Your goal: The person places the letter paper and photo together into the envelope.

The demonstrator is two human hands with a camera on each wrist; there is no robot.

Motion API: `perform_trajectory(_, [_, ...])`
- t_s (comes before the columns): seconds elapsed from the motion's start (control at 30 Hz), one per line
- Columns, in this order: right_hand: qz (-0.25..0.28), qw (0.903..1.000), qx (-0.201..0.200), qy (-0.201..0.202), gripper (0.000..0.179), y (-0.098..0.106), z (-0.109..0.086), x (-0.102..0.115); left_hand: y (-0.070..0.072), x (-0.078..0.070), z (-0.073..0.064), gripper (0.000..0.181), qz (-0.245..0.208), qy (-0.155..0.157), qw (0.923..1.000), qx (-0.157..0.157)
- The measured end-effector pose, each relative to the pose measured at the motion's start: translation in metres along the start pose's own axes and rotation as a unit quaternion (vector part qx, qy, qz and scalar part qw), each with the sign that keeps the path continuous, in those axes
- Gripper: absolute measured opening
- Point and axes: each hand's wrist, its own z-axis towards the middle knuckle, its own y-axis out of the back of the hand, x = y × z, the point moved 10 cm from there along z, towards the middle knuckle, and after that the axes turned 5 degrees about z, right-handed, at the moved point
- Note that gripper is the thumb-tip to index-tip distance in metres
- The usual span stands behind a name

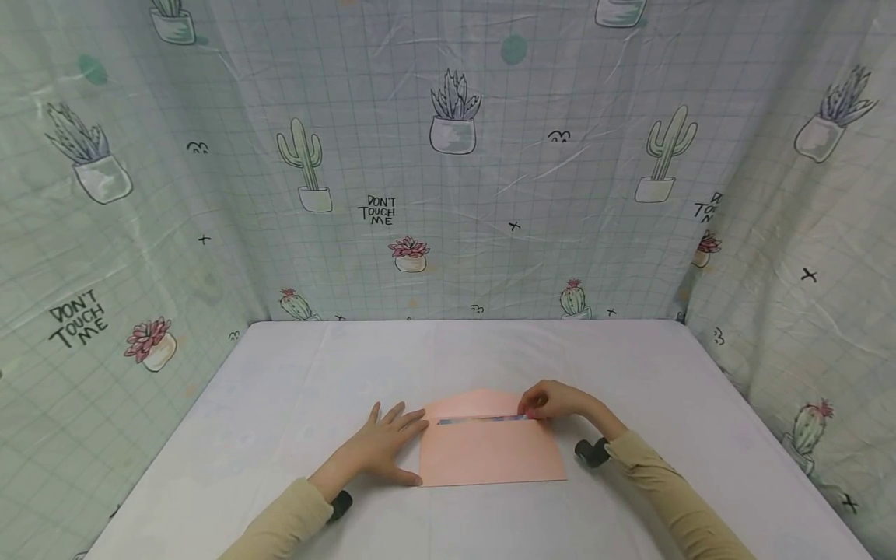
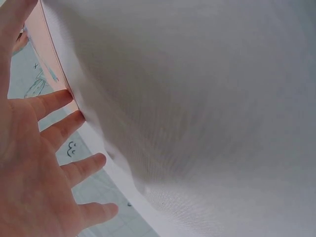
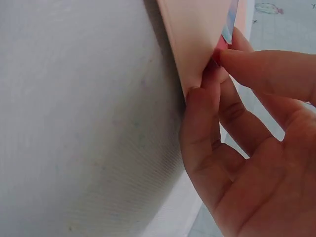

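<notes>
A peach-pink envelope [image 1: 491, 455] lies on the white table with its pointed flap folded back toward the far side. Along its mouth shows a thin strip of a colourful card [image 1: 476, 421], mostly hidden inside. My left hand [image 1: 386, 445] is spread out at the envelope's left edge, with thumb and fingertips at the paper. At the right end of the mouth, my right hand [image 1: 556, 400] pinches the card's reddish corner between thumb and fingers. In the right wrist view, the card's blue part [image 3: 230, 25] peeks out above that corner, while lower fingers touch the envelope [image 3: 190, 44].
The white table [image 1: 364, 358] is bordered at the back and both sides by a hanging cloth [image 1: 490, 187] printed with cacti. A black wrist device [image 1: 592, 453] sits below the right wrist, and another [image 1: 341, 506] below the left.
</notes>
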Motion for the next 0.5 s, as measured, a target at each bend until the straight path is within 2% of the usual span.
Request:
perform_trajectory(0.2, [-0.003,1.0000,0.005,-0.001,0.013,-0.0021,0.0008,0.0030,0.0006,-0.0003,-0.0008,0.088,-0.007,-0.001,1.0000,0.000])
perform_trajectory(0.5, [-0.009,0.9995,-0.005,-0.030,0.016,-0.0017,0.0030,0.0089,0.0004,0.0003,-0.0005,0.088,0.000,0.001,1.0000,0.001])
